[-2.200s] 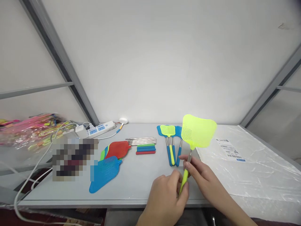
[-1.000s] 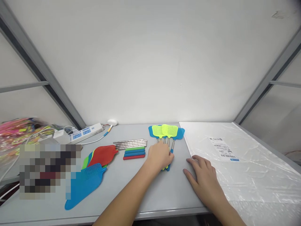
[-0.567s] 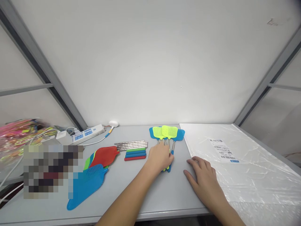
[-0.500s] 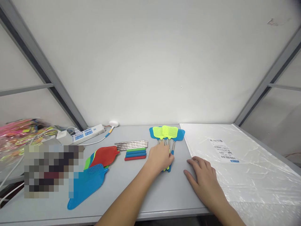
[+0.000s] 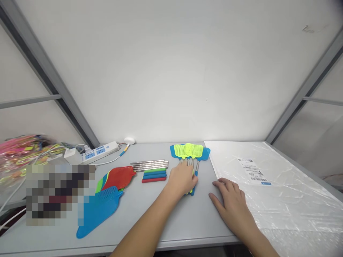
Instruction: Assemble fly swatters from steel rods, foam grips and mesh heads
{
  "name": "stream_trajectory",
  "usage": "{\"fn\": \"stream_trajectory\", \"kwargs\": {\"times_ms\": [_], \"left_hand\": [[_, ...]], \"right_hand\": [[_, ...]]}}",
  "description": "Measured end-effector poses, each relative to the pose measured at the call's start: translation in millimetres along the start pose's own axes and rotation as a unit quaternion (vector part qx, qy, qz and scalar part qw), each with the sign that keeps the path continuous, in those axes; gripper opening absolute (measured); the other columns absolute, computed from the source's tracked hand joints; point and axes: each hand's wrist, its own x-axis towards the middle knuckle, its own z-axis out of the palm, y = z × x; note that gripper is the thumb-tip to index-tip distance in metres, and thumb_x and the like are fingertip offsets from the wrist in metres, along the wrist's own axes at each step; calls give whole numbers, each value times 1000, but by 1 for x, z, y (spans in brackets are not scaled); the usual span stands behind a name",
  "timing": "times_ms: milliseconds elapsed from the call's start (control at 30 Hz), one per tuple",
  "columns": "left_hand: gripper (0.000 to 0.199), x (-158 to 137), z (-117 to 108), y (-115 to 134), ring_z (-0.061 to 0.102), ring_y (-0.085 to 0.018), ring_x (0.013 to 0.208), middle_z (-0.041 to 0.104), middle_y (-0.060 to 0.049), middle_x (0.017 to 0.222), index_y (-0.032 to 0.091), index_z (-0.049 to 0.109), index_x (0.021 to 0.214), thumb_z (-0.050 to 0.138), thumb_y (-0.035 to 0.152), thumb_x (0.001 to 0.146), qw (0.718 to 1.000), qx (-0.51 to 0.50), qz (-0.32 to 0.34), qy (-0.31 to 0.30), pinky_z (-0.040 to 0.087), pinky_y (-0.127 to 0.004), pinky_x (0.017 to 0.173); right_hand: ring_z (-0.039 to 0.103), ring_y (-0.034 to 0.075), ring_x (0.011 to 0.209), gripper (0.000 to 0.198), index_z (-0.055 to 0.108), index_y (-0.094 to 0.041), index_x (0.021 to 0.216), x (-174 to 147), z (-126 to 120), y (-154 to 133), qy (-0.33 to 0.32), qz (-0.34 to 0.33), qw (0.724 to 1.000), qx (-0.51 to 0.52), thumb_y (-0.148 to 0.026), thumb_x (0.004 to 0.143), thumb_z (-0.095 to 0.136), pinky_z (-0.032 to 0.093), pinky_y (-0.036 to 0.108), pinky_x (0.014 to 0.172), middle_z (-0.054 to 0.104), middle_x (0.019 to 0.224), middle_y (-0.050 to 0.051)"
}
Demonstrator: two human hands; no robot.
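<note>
A bunch of fly swatters (image 5: 195,150) lies at the back middle of the table, yellow and blue heads overlapping and pointing at the wall. My left hand (image 5: 181,178) is closed over their handles, which it partly hides; a blue handle (image 5: 195,177) shows at its right side. My right hand (image 5: 232,201) rests open on the table with its fingers spread, beside the edge of a plastic-wrapped white package (image 5: 270,200). Left of my left hand lie loose green, blue and red handle grips (image 5: 154,175) and several metal rods (image 5: 151,165).
Loose swatter heads lie at the left, a red head (image 5: 119,178) and a blue head (image 5: 103,208) among them. Behind these sits a power strip (image 5: 100,151) with white cables. Bagged colourful items (image 5: 29,153) fill the far left, next to a blurred-out patch.
Both hands and the swatters stay in nearly the same place. The view shifts very slightly.
</note>
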Motion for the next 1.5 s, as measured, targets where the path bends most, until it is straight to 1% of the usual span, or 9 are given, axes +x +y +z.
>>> {"fn": "stream_trajectory", "kwargs": {"times_ms": [100, 233, 367, 500, 633, 800, 967, 1333, 1500], "left_hand": [[24, -1, -3, 0, 61, -27, 90, 60, -11, 97, 20, 64, 87, 47, 36, 88, 1000, -12, 3, 11, 47, -34, 67], [27, -8, -16, -2, 60, -24, 85, 59, -9, 94, 20, 62, 83, 44, 38, 92, 999, -36, 12, 31, 43, -31, 63], [29, -34, -27, -15, 58, -18, 77, 55, -4, 90, 21, 58, 80, 37, 34, 96, 995, -81, 25, 60, 40, -28, 61], [21, -76, -19, -32, 55, -17, 75, 54, -2, 91, 23, 55, 84, 44, 37, 95, 982, -170, 24, 74, 40, -28, 64], [17, -103, -4, -34, 56, -18, 79, 54, -2, 102, 25, 53, 96, 54, 41, 91, 977, -208, 8, 44, 42, -29, 67], [18, -97, 5, -26, 57, -18, 83, 53, -1, 101, 24, 51, 95, 59, 39, 90, 977, -207, 0, 42, 43, -29, 69], [21, -87, 9, -26, 56, -17, 76, 54, 0, 92, 23, 50, 86, 59, 42, 90, 985, -168, 2, 49, 40, -28, 63], [29, -80, 15, -28, 56, -16, 73, 55, 1, 84, 22, 52, 79, 49, 46, 95, 991, -124, 24, 53, 35, -27, 59], [30, -81, 13, -27, 56, -15, 73, 55, 1, 84, 22, 52, 78, 52, 48, 93, 992, -118, 24, 50, 35, -27, 58]], "right_hand": [[45, 31, 119, 35, 59, -24, 118, 0, 0, 0, -2, -1, 1000, 4, -44, 93, 45, 38, 48, 93, 54, 126, 11], [45, 31, 119, 35, 59, -24, 118, 0, 1, 0, -3, -1, 1000, 6, -44, 94, 44, 38, 48, 94, 54, 127, 11], [45, 31, 120, 36, 59, -24, 119, 1, 1, 0, -4, -1, 1000, 4, -45, 94, 43, 38, 48, 94, 54, 127, 11], [44, 31, 121, 36, 58, -25, 119, 1, 2, 2, -5, -5, 1000, -1, -45, 94, 42, 38, 48, 94, 54, 127, 11], [44, 30, 120, 37, 57, -25, 122, 1, 4, 5, -12, -14, 1000, -11, -45, 94, 42, 38, 48, 94, 53, 128, 10], [44, 30, 120, 40, 54, -27, 129, 0, 3, 4, -14, -41, 999, -17, -45, 94, 43, 39, 47, 94, 51, 129, 10], [44, 29, 121, 42, 50, -31, 135, 0, 0, 1, -28, -86, 996, -18, -44, 96, 42, 39, 46, 95, 51, 131, 9], [44, 29, 121, 41, 53, -27, 131, 1, 1, 3, -36, -84, 996, -22, -46, 96, 41, 39, 46, 95, 54, 129, 9], [44, 29, 121, 40, 55, -27, 128, 0, 1, 3, -35, -80, 996, -23, -46, 96, 42, 40, 46, 95, 54, 129, 9]]}}
